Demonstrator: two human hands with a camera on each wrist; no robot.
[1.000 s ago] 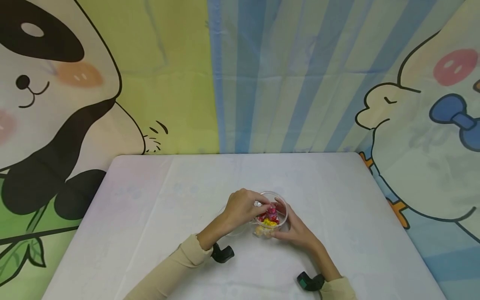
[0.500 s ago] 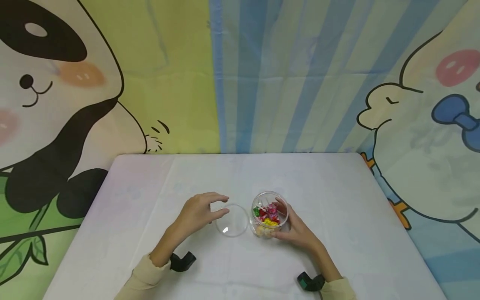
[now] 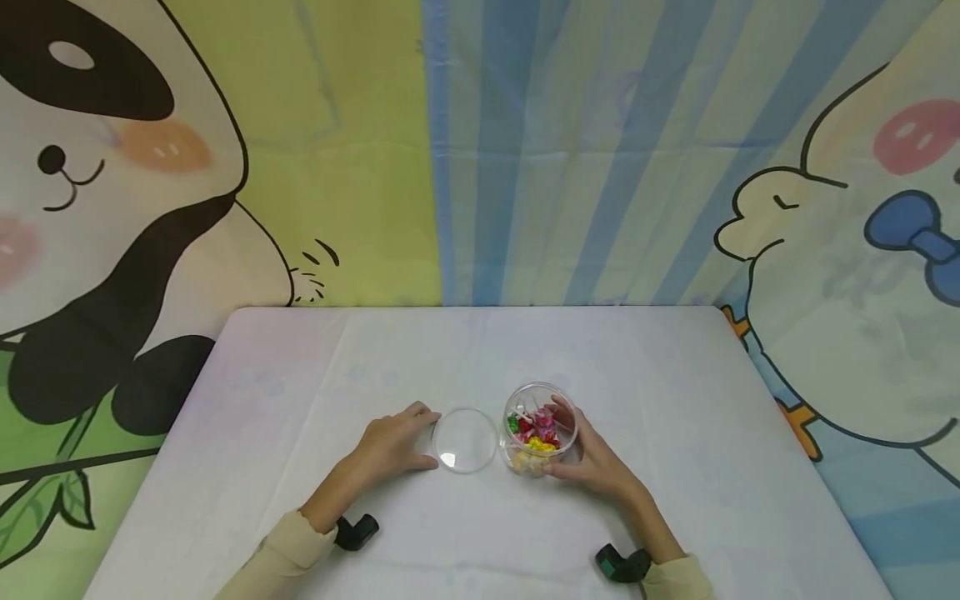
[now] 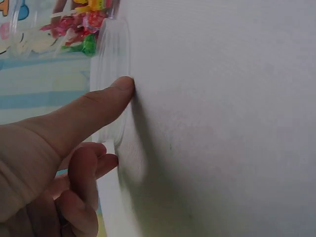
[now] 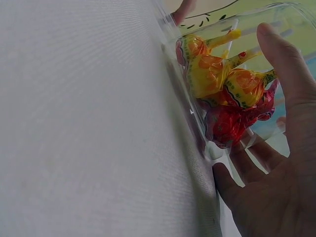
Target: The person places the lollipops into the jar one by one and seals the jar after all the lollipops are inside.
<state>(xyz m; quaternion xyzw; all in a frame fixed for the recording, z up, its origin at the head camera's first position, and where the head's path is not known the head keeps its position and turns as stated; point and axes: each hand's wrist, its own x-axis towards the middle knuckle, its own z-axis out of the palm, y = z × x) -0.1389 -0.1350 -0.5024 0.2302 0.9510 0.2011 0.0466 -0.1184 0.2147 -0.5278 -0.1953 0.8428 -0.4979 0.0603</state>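
Observation:
My right hand [image 3: 596, 454] holds a clear round jar [image 3: 517, 458] from its right side, thumb in front and fingers curled behind it. Inside lie lollipops [image 3: 536, 429] in red, pink, green and yellow wrappers; the right wrist view shows yellow and red lollipops [image 5: 224, 84] through the wall. Left of the jar, a clear round lid [image 3: 465, 440] lies flat on the table. My left hand [image 3: 390, 446] is at the lid's left edge, thumb and fingers spread along it. In the left wrist view the thumb [image 4: 106, 103] crosses in front of the lid; whether it touches is unclear.
A white cloth covers the table [image 3: 637, 367]. Behind it hangs a printed curtain [image 3: 525, 167] with a panda and another cartoon animal. A black device sits on each wrist, the left wrist device [image 3: 356, 532] and the right wrist device [image 3: 622, 564].
The left hand has withdrawn from the jar's opening to the left, then lowered to the lid's edge. The right hand and jar have stayed put.

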